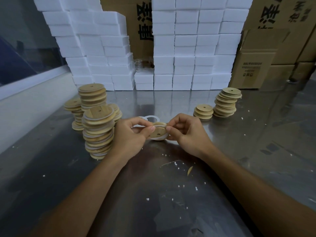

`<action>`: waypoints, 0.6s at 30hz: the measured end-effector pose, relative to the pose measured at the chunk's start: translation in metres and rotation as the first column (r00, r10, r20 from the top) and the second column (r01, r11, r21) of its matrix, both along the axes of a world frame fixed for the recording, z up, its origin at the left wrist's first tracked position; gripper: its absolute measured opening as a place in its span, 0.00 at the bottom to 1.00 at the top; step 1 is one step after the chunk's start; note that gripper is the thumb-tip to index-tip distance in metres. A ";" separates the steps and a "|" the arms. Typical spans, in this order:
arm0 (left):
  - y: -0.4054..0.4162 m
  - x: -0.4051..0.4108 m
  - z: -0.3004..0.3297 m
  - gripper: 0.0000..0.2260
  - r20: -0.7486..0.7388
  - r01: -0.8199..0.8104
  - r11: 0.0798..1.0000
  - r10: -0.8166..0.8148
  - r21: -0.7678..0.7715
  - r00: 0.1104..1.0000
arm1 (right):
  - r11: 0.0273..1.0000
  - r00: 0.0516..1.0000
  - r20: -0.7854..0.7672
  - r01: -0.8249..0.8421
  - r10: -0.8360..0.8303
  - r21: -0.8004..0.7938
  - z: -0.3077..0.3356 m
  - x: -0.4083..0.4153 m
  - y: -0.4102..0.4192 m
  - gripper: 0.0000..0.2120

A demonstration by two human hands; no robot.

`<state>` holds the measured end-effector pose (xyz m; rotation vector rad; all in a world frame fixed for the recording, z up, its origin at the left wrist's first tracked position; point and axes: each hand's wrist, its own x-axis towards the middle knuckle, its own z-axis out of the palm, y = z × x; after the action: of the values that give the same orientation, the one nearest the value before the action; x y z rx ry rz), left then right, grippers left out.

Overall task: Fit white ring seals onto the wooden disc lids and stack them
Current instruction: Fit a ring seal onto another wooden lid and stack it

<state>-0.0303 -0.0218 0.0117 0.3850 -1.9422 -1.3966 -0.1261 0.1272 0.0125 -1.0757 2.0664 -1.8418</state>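
Two bare forearms reach in from the near edge of the scuffed steel tabletop [171, 211], both hands working one lid.

The left hand [131, 139] and right hand [186, 132] each pinch, thumb against curled fingers, the round pale wooden disc lid with a small centre hole [158, 133], held just above the tabletop's middle; a white ring seal [160, 124] sits around its rim, apparently partly seated. Loose white ring seals [151, 118] lie just behind. The tall leaning stack of sealed wooden lids [98, 132] stands just beside the left hand, with more stacks behind it; the stacks of bare wooden lids [225, 104] stand toward the far right. The likely risks: the seal could roll off if stretched unevenly, and the left wrist could nudge the tilted stack over.
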 end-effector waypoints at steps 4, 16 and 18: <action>-0.004 0.003 0.001 0.10 0.031 0.005 0.992 -0.001 -0.127 1.000 | 1.000 0.999 -0.032 -0.020 0.021 0.016 0.000 0.000 0.002 0.03; -0.007 0.004 0.000 0.11 0.024 0.018 0.988 -0.014 -0.152 1.000 | 0.999 0.999 -0.037 -0.035 0.036 0.034 -0.001 -0.003 0.002 0.04; -0.007 0.004 0.000 0.13 0.015 0.032 0.986 -0.029 -0.164 0.999 | 0.999 0.999 -0.039 -0.021 0.023 0.038 -0.001 -0.004 0.002 0.04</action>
<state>-0.0265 -0.0287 0.0118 0.2882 -2.0640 -1.2445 -0.1301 0.1288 0.0113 -1.1291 2.0932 -1.7783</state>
